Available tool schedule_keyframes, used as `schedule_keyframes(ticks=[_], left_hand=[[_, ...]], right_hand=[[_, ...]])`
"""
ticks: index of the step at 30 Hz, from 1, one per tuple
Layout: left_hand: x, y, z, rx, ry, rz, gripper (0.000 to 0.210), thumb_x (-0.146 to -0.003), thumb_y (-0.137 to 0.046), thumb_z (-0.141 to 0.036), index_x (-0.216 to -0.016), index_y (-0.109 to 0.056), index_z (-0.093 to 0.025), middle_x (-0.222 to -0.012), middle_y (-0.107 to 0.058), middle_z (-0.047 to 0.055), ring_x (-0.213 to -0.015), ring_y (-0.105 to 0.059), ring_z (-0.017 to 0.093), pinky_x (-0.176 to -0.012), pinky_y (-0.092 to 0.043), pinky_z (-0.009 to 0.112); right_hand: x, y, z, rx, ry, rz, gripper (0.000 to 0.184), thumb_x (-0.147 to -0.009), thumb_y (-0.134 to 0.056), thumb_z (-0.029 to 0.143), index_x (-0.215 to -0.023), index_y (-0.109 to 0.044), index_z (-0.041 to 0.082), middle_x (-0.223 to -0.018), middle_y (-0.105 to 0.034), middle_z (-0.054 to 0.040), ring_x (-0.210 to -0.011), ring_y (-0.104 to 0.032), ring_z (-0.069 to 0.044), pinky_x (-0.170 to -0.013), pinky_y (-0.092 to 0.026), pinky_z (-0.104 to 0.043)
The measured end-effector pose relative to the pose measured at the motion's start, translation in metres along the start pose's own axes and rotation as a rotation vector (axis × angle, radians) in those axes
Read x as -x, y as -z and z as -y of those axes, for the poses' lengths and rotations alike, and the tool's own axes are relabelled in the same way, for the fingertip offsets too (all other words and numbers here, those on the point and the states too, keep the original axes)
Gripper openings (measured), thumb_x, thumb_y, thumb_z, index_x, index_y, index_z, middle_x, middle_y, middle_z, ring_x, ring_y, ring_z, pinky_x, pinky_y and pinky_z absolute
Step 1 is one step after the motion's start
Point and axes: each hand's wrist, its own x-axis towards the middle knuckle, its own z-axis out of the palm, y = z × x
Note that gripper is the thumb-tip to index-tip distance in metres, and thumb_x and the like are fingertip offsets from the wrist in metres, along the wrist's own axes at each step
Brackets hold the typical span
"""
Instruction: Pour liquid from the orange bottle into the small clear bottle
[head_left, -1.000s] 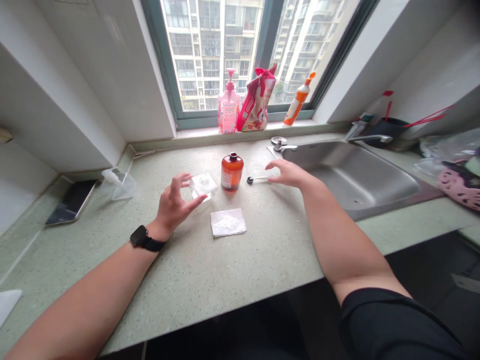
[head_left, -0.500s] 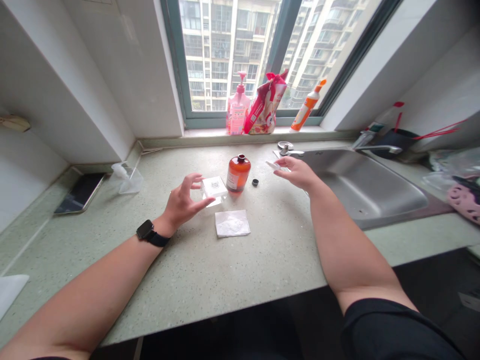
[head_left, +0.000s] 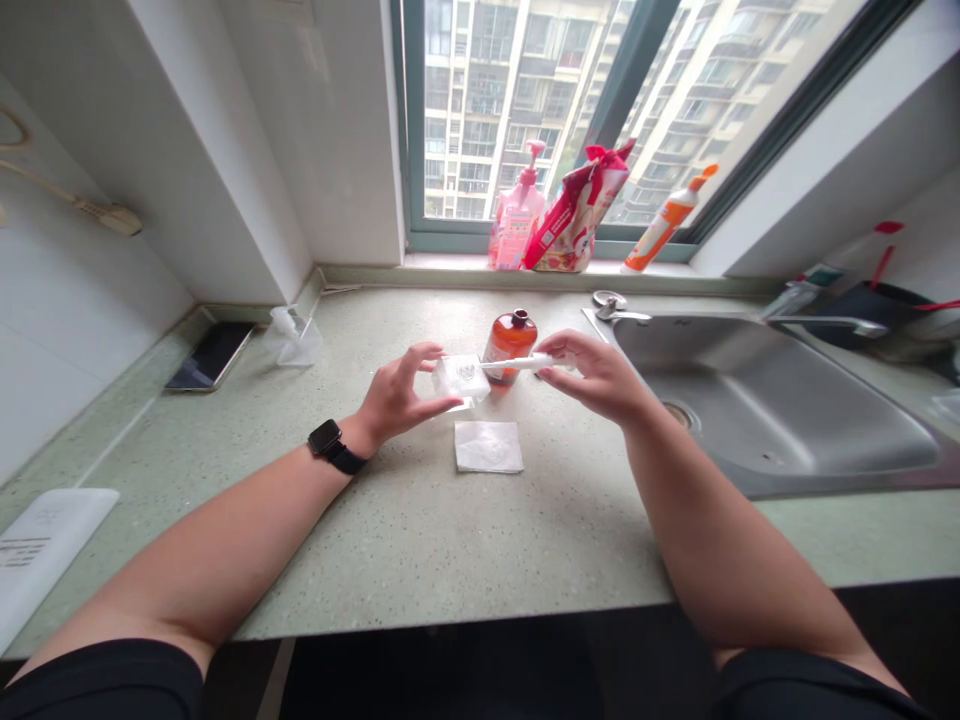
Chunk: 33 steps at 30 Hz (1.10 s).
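Observation:
My left hand (head_left: 401,392) grips a clear square bottle (head_left: 459,380) between thumb and fingers, its top with a round opening facing me. In my right hand (head_left: 589,372) is a slim white pump head (head_left: 534,362), held level, its thin tube pointing left at the clear bottle's top edge. Behind the tube stands an uncapped amber bottle (head_left: 512,337) with a pale label. A folded white tissue (head_left: 488,447) lies on the counter below the clear bottle. The small black cap is mostly hidden by my right fingers.
A phone (head_left: 210,356) and another clear pump bottle (head_left: 292,338) lie at the back left of the counter. To the right is a steel sink (head_left: 772,400). A pink pump bottle (head_left: 516,225), a red bag (head_left: 581,215) and an orange-white bottle (head_left: 664,225) line the windowsill.
My right hand has brought the pump head left, in front of the amber bottle and up to the clear bottle. My left hand keeps its grip. The camera view has shifted left.

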Motion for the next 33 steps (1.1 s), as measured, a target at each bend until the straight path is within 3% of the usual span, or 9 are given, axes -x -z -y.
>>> schedule_keyframes(ticks=[9, 14, 20, 26, 33], left_hand=[[-0.001, -0.002, -0.006, -0.035, -0.104, 0.010, 0.074, -0.088, -0.079, -0.071, -0.137, -0.054, -0.022, -0.121, -0.079, 0.013, -0.097, -0.083, 0.027, -0.087, -0.067, 0.041], [-0.001, -0.002, -0.014, -0.026, -0.170, 0.008, 0.074, -0.086, -0.082, -0.070, -0.135, -0.056, -0.021, -0.119, -0.080, 0.012, -0.091, -0.082, 0.024, -0.086, -0.066, 0.040], [0.000, -0.005, -0.020, 0.040, -0.156, 0.016, 0.075, -0.084, -0.084, -0.069, -0.135, -0.057, -0.021, -0.119, -0.080, 0.011, -0.092, -0.082, 0.024, -0.085, -0.066, 0.039], [0.001, -0.005, -0.023, 0.122, -0.145, 0.053, 0.075, -0.084, -0.085, -0.067, -0.137, -0.056, -0.022, -0.121, -0.079, 0.010, -0.095, -0.083, 0.025, -0.084, -0.067, 0.037], [0.001, -0.006, -0.024, 0.208, -0.132, 0.100, 0.072, -0.086, -0.085, -0.064, -0.137, -0.055, -0.023, -0.129, -0.077, 0.013, -0.098, -0.084, 0.026, -0.084, -0.069, 0.037]], right_hand=[[0.000, -0.006, 0.013, 0.078, 0.062, 0.019, 0.021, -0.093, -0.075, 0.044, -0.102, -0.072, 0.025, -0.097, -0.080, -0.0037, -0.086, -0.072, -0.021, -0.082, -0.057, -0.037], [0.002, -0.007, 0.021, -0.015, 0.079, 0.057, 0.027, -0.090, -0.080, 0.048, -0.103, -0.074, 0.026, -0.095, -0.079, -0.0031, -0.084, -0.071, -0.021, -0.080, -0.055, -0.036], [0.002, -0.024, 0.025, -0.233, 0.086, 0.054, 0.028, -0.086, -0.088, 0.048, -0.102, -0.078, 0.027, -0.097, -0.078, -0.0030, -0.090, -0.071, -0.021, -0.083, -0.054, -0.036], [0.002, -0.042, 0.023, -0.428, -0.004, 0.077, 0.031, -0.084, -0.090, 0.051, -0.100, -0.079, 0.027, -0.098, -0.077, -0.0035, -0.093, -0.071, -0.021, -0.085, -0.056, -0.036], [0.003, -0.049, 0.017, -0.318, 0.006, 0.176, 0.027, -0.091, -0.082, 0.051, -0.105, -0.082, 0.028, -0.109, -0.074, -0.0063, -0.107, -0.070, -0.025, -0.098, -0.056, -0.043]])
